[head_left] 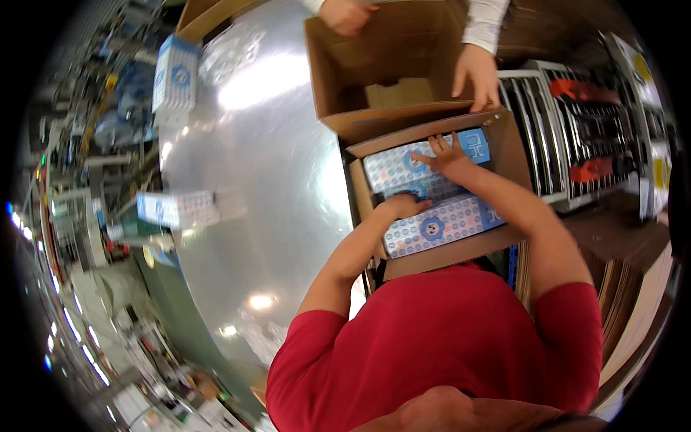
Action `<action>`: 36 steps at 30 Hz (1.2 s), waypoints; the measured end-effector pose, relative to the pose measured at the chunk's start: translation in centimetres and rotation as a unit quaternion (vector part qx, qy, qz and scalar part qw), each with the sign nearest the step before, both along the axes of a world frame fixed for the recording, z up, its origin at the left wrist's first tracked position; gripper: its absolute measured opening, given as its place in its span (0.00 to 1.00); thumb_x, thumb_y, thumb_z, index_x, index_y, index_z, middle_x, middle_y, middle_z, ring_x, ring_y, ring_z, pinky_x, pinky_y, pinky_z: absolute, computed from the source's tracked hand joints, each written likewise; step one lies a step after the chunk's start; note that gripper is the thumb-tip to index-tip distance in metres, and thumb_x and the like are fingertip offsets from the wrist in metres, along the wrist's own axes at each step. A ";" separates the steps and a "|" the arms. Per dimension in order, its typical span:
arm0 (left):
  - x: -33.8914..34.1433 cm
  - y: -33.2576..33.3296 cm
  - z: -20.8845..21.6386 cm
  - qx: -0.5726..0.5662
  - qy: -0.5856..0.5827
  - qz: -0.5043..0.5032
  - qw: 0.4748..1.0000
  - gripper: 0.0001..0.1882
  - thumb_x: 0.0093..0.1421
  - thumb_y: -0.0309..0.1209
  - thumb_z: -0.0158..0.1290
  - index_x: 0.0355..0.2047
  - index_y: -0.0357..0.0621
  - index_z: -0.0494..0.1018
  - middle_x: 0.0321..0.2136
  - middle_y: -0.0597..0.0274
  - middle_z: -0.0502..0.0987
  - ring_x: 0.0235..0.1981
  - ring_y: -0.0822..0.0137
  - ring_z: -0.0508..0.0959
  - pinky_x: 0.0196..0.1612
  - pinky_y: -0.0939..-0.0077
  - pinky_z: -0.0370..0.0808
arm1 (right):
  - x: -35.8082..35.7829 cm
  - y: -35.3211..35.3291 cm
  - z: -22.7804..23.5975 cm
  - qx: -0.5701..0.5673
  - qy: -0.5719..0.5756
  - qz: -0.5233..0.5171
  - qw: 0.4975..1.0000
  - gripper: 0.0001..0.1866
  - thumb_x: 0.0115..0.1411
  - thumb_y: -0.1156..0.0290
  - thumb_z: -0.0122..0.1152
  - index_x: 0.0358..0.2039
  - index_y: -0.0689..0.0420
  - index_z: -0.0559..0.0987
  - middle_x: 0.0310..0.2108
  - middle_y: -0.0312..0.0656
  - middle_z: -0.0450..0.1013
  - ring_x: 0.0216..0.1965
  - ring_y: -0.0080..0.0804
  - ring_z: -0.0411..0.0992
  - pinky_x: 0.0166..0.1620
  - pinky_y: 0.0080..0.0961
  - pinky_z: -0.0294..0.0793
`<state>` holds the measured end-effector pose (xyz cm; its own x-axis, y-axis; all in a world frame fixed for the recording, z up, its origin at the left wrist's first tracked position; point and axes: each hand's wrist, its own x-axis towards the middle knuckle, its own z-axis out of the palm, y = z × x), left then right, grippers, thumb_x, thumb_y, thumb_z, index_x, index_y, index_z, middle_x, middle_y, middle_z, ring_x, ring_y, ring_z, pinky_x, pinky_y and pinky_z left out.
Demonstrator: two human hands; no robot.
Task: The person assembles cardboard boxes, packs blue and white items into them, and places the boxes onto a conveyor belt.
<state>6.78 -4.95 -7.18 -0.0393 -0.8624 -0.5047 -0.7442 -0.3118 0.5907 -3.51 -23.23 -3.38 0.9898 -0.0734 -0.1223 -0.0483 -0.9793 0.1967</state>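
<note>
An open cardboard carton in front of me holds white boxes with blue patterns. My right hand lies with spread fingers on the far patterned box, over its top and near its blue end. At the carton's left side, my left hand reaches down beside the near patterned box, its thumb by that box's edge. Most of its fingertips are hidden in the gap. Between these two boxes, a third patterned box shows lower down, partly covered by my hands.
Beyond stands another open carton; a co-worker's left-side hand and right-side hand are at its rim. A shiny metal table bears two patterned boxes, one far left, one at its left edge. A roller conveyor lies right.
</note>
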 end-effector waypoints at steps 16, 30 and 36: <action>-11.8 45.0 6.7 0.011 -0.443 0.737 0.510 0.39 0.50 0.41 0.58 0.60 0.44 0.54 0.59 0.37 0.50 0.61 0.42 0.51 0.59 0.47 0.51 | 6.0 1.9 -6.8 0.162 0.345 -0.111 0.918 0.42 0.53 0.81 0.49 0.65 0.38 0.46 0.65 0.58 0.35 0.66 0.52 0.37 0.59 0.40 0.59; -4.1 36.2 3.2 -0.044 -0.421 0.723 0.545 0.21 0.57 0.30 0.48 0.52 0.42 0.66 0.55 0.43 0.59 0.56 0.48 0.60 0.59 0.49 0.51 | -0.9 -1.7 -4.6 0.419 0.290 -0.088 0.856 0.30 0.53 0.65 0.56 0.54 0.65 0.65 0.48 0.58 0.68 0.48 0.48 0.69 0.51 0.32 0.67; -5.1 32.1 5.5 -0.165 -0.391 0.703 0.570 0.33 0.50 0.36 0.56 0.55 0.39 0.61 0.57 0.40 0.55 0.57 0.44 0.57 0.59 0.52 0.51 | -1.1 -2.3 -5.0 0.359 0.320 -0.069 0.874 0.30 0.53 0.63 0.58 0.54 0.64 0.66 0.51 0.55 0.67 0.49 0.46 0.69 0.51 0.31 0.68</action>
